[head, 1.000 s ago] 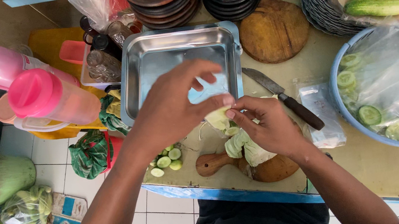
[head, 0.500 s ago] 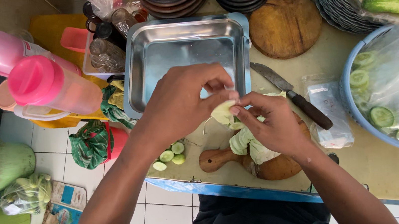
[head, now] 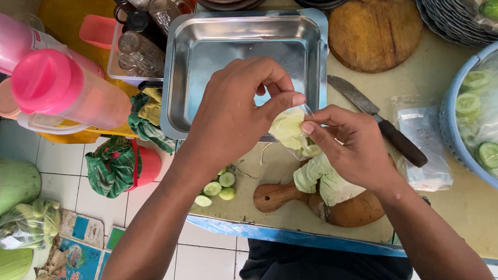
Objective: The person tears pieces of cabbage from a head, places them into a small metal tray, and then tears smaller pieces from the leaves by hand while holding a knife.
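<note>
Both hands meet over the front edge of the steel tray (head: 191,71). Left hand (head: 233,113) and right hand (head: 350,147) pinch a small clear bag of pale cabbage (head: 288,130) between fingertips. More cabbage leaves (head: 322,178) lie on the wooden board (head: 344,210) just below; a knife (head: 378,120) rests beside.

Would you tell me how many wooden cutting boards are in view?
2: a round wooden board behind the knife, and another board under the cabbage pieces below the right hand.

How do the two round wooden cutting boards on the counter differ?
The far round wooden board lies bare beside the steel tray; the near round wooden board is mostly hidden under pale green cabbage leaves and the right hand. The far one shows a wider face. Both have handles.
</note>
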